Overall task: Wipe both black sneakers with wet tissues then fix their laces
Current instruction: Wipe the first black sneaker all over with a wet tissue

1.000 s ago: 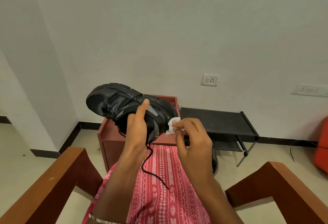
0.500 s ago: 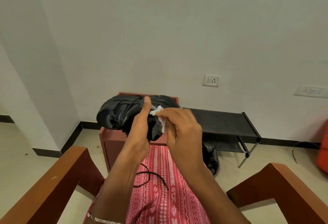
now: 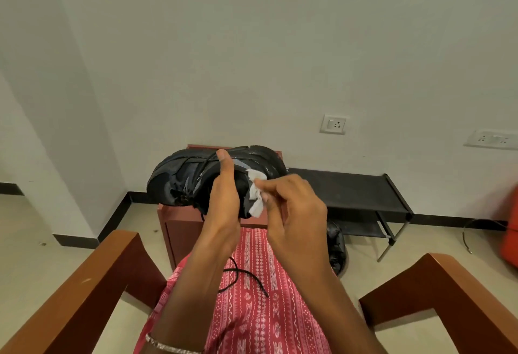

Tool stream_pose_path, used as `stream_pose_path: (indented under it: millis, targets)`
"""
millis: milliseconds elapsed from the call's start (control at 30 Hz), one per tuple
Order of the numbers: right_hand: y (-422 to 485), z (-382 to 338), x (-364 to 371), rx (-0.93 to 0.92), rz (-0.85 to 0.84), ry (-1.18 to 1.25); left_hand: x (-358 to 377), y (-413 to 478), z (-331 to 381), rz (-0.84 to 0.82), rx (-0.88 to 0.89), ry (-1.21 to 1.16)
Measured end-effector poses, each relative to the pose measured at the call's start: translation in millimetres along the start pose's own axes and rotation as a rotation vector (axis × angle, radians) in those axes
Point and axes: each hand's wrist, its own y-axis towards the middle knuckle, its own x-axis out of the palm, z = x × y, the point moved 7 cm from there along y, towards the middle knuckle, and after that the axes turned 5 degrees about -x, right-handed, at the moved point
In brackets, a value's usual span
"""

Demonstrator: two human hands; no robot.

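Near the centre of the frame, the left hand (image 3: 222, 199) is gripping a black sneaker (image 3: 193, 179) held up in the air, thumb lying along its side and the other fingers hidden behind it. The right hand (image 3: 294, 207) is pinching a crumpled white wet tissue (image 3: 256, 195) between curled fingertips and pressing it against the heel end of the shoe. A loose black lace (image 3: 241, 278) is hanging down and trailing across the red patterned fabric (image 3: 260, 311) in the lower middle. The second black sneaker (image 3: 337, 247) is sitting on the floor right of centre, just beside a low black rack (image 3: 356, 193). A reddish-brown cabinet (image 3: 179, 230) is standing behind the held shoe.
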Motion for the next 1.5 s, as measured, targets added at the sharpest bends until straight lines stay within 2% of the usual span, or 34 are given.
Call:
stream_pose_path:
  millis: [133, 267, 367, 467, 600, 700, 833, 967, 1100, 1267, 1400, 1500]
  targets:
    - [-8, -19, -3, 0.005, 0.049, 0.09, 3, 3, -6, -0.068, -0.067, 0.015]
    - [-2, -39, 2, -0.071, 0.042, -0.08, 14, 0, -11, -0.22, -0.087, -0.033]
    - [11, -34, 4, -0.091, 0.083, -0.047, 14, -1, -9, -0.27, -0.073, -0.039]
    - [24, -35, 10, -0.121, 0.066, -0.024, 14, -2, -4, -0.225, -0.042, -0.029]
    - [19, -41, 14, -0.169, 0.12, -0.094, 17, -5, 1, -0.279, -0.007, -0.158]
    - [-3, -29, 15, -0.235, 0.162, -0.078, 14, -5, 3, -0.269, -0.062, -0.247]
    - [-22, -13, 12, -0.28, 0.172, -0.053, 15, -3, -3, -0.239, -0.143, -0.252]
    - [-21, -7, 8, -0.337, 0.137, -0.096, 21, -4, -4, -0.249, -0.125, -0.249]
    - [-37, 8, 4, -0.242, 0.103, -0.108, 15, 2, -2, -0.23, -0.063, -0.169]
    - [-12, -6, -21, -0.162, 0.233, 0.024, 19, -4, -1, -0.289, -0.088, -0.151]
    - [16, -7, -7, -0.129, 0.114, 0.026, 24, -9, -1, -0.326, -0.088, -0.171]
    - [7, -1, 0, -0.166, 0.11, -0.009, 22, -9, 1, -0.307, -0.068, -0.164]
